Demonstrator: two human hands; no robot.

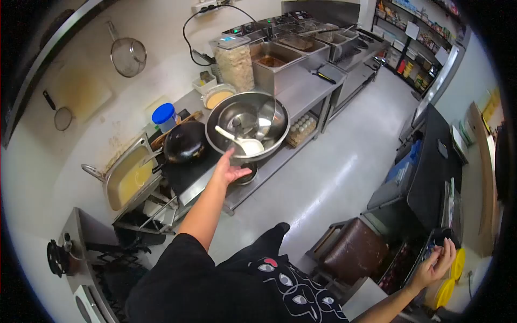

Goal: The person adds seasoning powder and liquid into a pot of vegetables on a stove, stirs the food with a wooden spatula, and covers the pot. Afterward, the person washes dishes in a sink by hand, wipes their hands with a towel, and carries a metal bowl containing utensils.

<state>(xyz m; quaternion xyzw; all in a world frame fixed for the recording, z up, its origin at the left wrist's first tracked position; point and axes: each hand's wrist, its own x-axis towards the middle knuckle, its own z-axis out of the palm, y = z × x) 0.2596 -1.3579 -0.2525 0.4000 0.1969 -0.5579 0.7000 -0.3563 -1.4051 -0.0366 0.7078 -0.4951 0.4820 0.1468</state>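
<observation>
My left hand (pixel 230 171) reaches forward to the near rim of a large metal bowl (pixel 214 137). Its fingers are spread; the fingertips meet the rim or lie just in front of it, I cannot tell which. Inside the bowl is a white ladle-like spoon (pixel 249 146), along with shiny metal bowl-shaped pieces. Far to the right, my right hand (pixel 432 265) is raised with fingers stretched out. A dark round object (pixel 444 236) sits right at its fingertips; whether they touch it is unclear.
Left of the bowl are a black wok (pixel 184 141), a blue-lidded tub (pixel 165 116) and a sink (pixel 132 180) of yellowish liquid. A tall container of pale flakes (pixel 235 64) and fryers (pixel 274 56) stand behind. A brown padded stool (pixel 353 250) stands on the floor at right.
</observation>
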